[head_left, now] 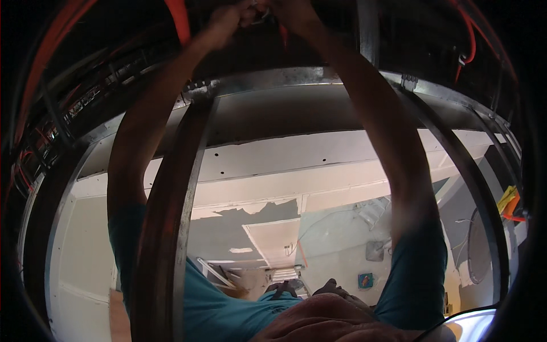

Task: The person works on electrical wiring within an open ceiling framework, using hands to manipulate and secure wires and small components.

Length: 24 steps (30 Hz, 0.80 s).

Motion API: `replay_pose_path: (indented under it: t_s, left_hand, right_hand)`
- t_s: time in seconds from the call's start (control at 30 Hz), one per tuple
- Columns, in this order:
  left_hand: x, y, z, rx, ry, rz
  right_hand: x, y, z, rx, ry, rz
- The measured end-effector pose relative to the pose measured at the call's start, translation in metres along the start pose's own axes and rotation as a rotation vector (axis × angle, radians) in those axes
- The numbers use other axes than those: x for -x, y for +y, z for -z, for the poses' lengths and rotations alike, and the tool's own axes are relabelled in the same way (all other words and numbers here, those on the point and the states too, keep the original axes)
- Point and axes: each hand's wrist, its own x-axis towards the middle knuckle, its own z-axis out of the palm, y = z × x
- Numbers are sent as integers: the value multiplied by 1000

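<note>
Both my arms reach up through a metal ceiling frame into the dark space above it. At the top edge my left hand is closed, its fingers pressed together close to my right hand. The right hand is partly cut off by the picture's edge, with its fingers bent toward the left one. Between them is a small, pale, shiny piece, too dim to name. Just below the right hand hangs a short red-orange piece. An orange flexible conduit comes down left of my left hand.
A metal channel runs beside my left arm; another curves past my right. A metal cross rail spans between them. More orange conduit hangs at right. Far below, a blue box-like object lies on the floor.
</note>
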Motion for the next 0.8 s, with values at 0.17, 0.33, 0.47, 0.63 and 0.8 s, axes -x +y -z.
replay_pose_path:
  t_s: [0.17, 0.33, 0.47, 0.63, 0.8]
  left_hand:
    - [15, 9, 2, 212, 136, -170]
    - [22, 11, -13, 44, 68, -186]
    - [11, 20, -2, 56, 17, -37]
    - [13, 6, -21, 67, -37, 74]
    - [14, -7, -12, -136, 77, -153]
  right_hand:
    - [-27, 38, -22, 649, 139, -339]
    - [-24, 40, 9, 762, 179, -726]
    - [-24, 17, 5, 463, 160, -738]
    - [-15, 13, 26, 1967, -485, -152]
    - [-14, 21, 11, 1993, -464, -71]
